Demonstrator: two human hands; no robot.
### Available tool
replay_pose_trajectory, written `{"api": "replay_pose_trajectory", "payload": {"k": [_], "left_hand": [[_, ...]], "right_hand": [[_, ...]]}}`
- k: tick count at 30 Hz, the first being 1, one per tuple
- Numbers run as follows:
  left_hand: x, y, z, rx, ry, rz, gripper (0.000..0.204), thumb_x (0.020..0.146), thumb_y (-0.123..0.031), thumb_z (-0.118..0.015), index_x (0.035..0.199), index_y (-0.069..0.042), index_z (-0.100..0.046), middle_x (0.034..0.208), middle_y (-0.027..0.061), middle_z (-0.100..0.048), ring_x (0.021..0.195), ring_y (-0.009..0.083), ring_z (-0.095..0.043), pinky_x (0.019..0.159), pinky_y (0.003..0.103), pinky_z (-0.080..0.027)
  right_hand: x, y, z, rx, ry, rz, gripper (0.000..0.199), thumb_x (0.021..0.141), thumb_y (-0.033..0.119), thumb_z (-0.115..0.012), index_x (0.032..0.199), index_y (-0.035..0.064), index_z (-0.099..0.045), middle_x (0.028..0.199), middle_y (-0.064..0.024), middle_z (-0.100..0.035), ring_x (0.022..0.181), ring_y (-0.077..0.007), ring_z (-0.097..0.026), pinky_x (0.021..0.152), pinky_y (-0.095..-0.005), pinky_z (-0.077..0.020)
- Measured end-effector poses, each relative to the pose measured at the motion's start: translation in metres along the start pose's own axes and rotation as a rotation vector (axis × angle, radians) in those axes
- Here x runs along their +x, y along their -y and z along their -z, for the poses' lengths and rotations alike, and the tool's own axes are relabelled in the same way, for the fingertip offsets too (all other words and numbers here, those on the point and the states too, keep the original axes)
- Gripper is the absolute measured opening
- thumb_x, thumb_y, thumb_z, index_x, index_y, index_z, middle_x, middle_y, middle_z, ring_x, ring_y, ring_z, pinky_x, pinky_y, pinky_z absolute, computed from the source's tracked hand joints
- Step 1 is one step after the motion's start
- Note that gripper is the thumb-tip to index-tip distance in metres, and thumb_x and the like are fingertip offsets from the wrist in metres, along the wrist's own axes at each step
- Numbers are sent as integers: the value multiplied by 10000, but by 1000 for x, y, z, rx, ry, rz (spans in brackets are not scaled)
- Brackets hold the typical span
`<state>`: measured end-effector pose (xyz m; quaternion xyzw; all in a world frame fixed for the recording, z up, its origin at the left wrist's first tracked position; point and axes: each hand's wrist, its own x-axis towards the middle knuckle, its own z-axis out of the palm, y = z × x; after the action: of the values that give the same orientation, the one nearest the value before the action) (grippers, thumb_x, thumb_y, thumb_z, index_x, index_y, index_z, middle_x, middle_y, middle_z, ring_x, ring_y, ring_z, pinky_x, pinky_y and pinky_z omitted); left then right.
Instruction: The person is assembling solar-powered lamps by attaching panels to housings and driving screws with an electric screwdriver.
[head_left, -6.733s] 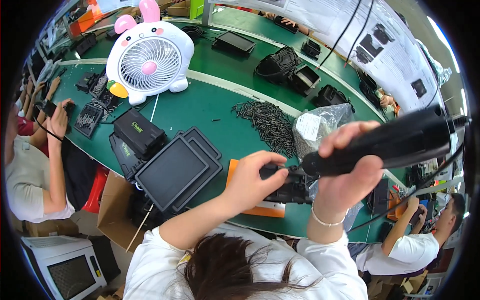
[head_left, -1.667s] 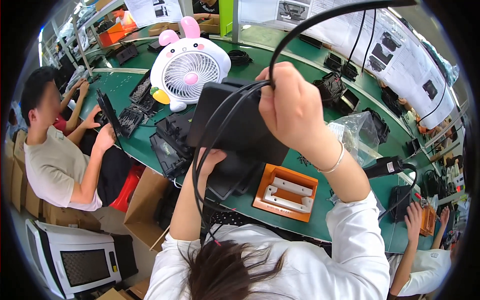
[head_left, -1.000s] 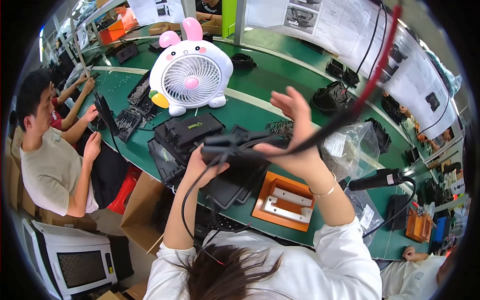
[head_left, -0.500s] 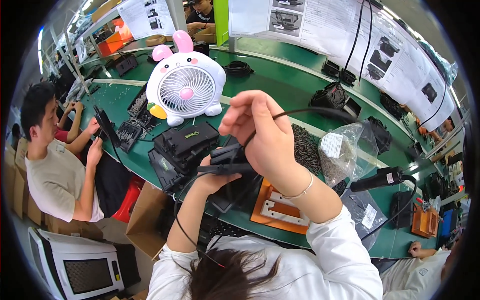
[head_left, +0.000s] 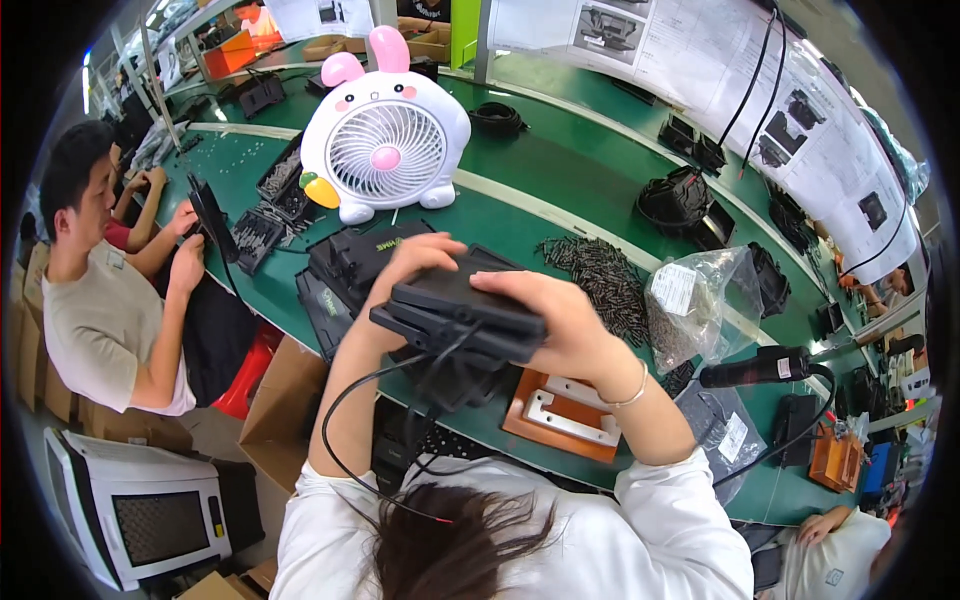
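Both my hands hold a flat black device (head_left: 462, 312) edge-on above the green table (head_left: 545, 225). My left hand (head_left: 418, 260) grips its far left end from above. My right hand (head_left: 555, 320) wraps over its right end. A thin black cable (head_left: 345, 420) hangs from the device in loops toward my chest. Under my right forearm lies an orange fixture with a white insert (head_left: 555, 418). Black trays (head_left: 345, 270) are stacked just left of my hands.
A white rabbit-eared desk fan (head_left: 385, 140) stands behind. A heap of dark screws (head_left: 598, 285), a clear plastic bag (head_left: 700, 305) and a black electric screwdriver (head_left: 760, 368) lie to the right. A person (head_left: 105, 270) works at the left with a black panel.
The screwdriver I held earlier now lies on the table at the right. I turned the black device from upright to flat, and my right hand came down from the cable onto its right end.
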<state>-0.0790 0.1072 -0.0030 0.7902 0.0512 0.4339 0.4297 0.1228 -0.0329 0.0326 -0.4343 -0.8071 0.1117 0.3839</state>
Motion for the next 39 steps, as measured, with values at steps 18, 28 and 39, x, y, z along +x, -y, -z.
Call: {"api": "replay_pose_trajectory", "payload": {"k": [18,28,39], "left_hand": [[-153,-73,-55,403,66,924,699,695,-256,-828,1171,79,-442,1106,283,-584,990,447,-602,832,463,-504],[-139,-30,-80,607,-115,751,401,736,-88,-728,1029,50,-492,867,222,-634,821,410,-640,713,447,-509],[-129,-92,12,397,106,489,721,721,-255,-791,1318,-3,-476,1248,205,-537,1181,379,-514,1034,443,-396]], "right_hand": [[-18,13,-44,-232,322,-101,800,571,118,-840,1309,61,-535,1468,-171,-411,1352,-365,-395,1062,-471,-366],[-18,3,-34,-439,151,20,552,652,34,-728,1192,47,-618,1322,-133,-578,1276,-319,-506,1008,-452,-429],[-189,39,21,812,-983,-268,362,885,293,-705,1077,10,-586,1185,-147,-642,1086,-270,-619,953,-430,-484]]}}
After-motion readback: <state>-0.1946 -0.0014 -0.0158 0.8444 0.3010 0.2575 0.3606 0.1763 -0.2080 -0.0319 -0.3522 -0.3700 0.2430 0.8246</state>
